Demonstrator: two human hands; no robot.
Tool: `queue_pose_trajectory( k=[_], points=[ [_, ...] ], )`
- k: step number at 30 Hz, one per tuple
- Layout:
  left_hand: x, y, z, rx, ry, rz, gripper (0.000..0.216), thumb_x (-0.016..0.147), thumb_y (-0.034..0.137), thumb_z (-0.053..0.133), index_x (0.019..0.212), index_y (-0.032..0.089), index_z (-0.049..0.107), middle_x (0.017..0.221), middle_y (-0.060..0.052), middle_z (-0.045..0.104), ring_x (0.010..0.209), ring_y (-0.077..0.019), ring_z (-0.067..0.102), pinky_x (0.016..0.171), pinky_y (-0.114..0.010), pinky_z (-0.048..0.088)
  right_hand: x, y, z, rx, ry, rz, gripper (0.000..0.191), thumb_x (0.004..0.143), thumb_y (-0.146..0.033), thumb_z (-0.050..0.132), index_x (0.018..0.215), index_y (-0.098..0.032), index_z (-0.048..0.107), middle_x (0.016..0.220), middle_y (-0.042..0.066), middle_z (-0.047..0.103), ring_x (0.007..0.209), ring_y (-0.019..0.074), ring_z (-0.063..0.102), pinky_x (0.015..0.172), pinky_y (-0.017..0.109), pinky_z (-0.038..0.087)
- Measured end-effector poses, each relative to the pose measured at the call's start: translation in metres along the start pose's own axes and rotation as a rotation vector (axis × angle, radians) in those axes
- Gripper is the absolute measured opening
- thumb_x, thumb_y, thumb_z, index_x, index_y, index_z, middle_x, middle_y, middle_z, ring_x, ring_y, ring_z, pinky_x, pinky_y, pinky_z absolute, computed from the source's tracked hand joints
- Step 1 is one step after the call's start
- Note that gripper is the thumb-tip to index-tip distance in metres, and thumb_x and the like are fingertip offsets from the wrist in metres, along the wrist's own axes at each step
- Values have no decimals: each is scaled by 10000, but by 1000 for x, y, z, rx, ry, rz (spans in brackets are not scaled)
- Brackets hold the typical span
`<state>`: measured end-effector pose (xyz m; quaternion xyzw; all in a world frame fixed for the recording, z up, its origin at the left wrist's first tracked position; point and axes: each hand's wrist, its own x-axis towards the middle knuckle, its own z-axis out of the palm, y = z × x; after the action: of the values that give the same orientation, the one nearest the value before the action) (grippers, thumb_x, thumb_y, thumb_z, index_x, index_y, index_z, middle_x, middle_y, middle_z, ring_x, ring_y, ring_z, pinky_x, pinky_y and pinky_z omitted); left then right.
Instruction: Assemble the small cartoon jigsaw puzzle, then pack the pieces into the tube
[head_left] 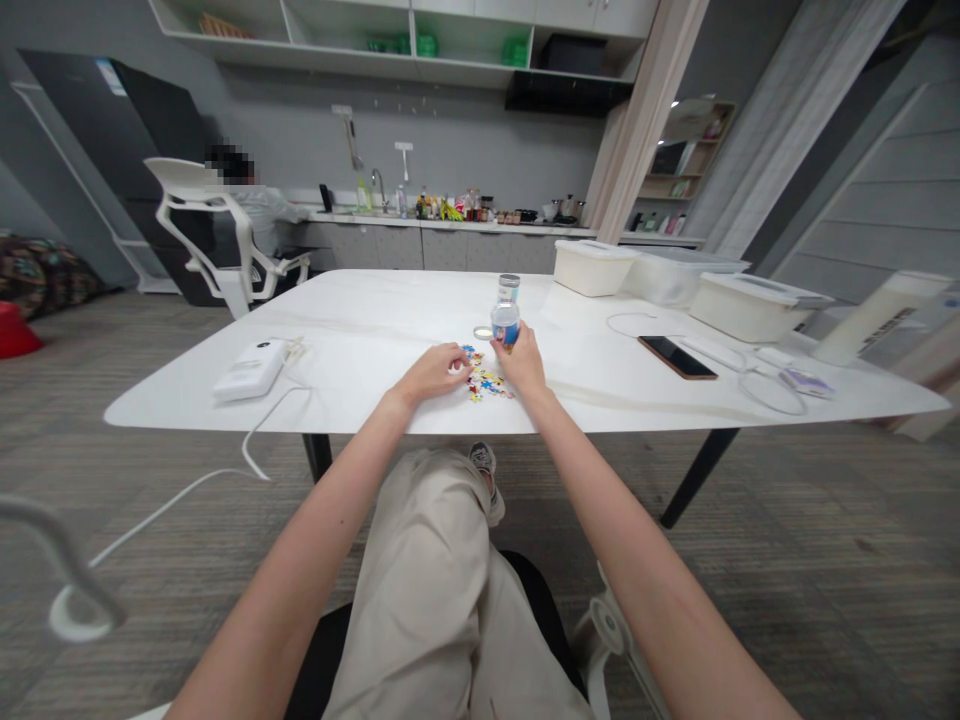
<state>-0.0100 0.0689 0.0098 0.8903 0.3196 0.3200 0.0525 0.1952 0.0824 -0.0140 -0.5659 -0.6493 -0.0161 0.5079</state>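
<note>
I am looking down at the white table [360, 330], and, going from the left, my left hand [435, 372] is resting on it with its fingers curled down over the near edge of a scatter of small coloured pieces [486, 380], which look like jigsaw bits; its grip is closing loosely there, and I cannot tell whether a piece is pinched under the fingertips. The pieces are lying flat just beside both hands, near the front edge of the table; I am judging them light, thin and stiff, easy to slide and hard to lift off a smooth top, so I would be taking each by its edges with the fingertips. Behind them a small round lid [482, 332] is lying flat. To the right, my right hand [523, 365] is wrapping around the lower part of a small clear bottle [506, 318], which is standing upright on the table with a blue label; the grip is pressing around its body. It is looking like light, smooth plastic, so holding it low at the waist is keeping it from tipping. A phone [677, 357] is lying well apart, farther right.
</note>
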Motion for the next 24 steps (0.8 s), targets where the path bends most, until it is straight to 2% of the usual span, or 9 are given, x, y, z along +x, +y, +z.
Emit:
queue_pose_trajectory(
  k=[1, 3, 12, 15, 20, 24],
  points=[
    [-1, 0, 1, -13, -71, 30, 188, 837, 343, 600, 866, 171, 669, 830, -44, 612, 772, -176, 564, 767, -310, 456, 0, 3, 1, 11, 23, 40, 552, 865, -423, 601, 1306, -132, 442, 1189, 176, 563, 1123, 304, 540, 986, 469, 440],
    [-2, -1, 3, -41, -138, 55, 252, 812, 400, 639, 901, 170, 690, 878, -57, 616, 808, -183, 571, 785, -313, 457, 1, 6, 3, 22, 40, 91, 518, 863, -431, 599, 1259, -128, 458, 1173, 178, 575, 1103, 297, 550, 977, 461, 440],
    [-1, -8, 7, -140, -97, -53, 187, 796, 357, 659, 840, 182, 611, 805, -16, 603, 723, -161, 551, 690, -297, 458, 0, 3, 3, 34, 3, 131, 475, 856, -432, 607, 1204, -132, 486, 1154, 175, 587, 1082, 283, 560, 964, 439, 442],
    [-1, -5, 4, -96, 12, -38, 140, 823, 311, 639, 865, 189, 583, 824, -16, 598, 747, -162, 566, 721, -303, 471, 1, 4, 3, 45, -11, 62, 506, 858, -444, 608, 1243, -144, 477, 1158, 159, 581, 1102, 281, 546, 975, 443, 441],
    [2, 3, -7, 65, 333, 16, 100, 887, 274, 602, 930, 193, 560, 932, -44, 602, 841, -173, 581, 806, -325, 466, 1, 0, 0, 24, -85, -106, 606, 841, -376, 645, 1369, -164, 437, 1227, 150, 534, 1167, 289, 519, 1014, 443, 431],
    [3, 5, -10, 143, 391, -2, 151, 891, 246, 613, 1023, 197, 559, 1002, -57, 630, 894, -186, 599, 847, -341, 453, 0, -8, -4, -5, -172, -220, 623, 822, -309, 670, 1394, -190, 455, 1208, 138, 538, 1144, 292, 534, 999, 442, 452]
  ],
)
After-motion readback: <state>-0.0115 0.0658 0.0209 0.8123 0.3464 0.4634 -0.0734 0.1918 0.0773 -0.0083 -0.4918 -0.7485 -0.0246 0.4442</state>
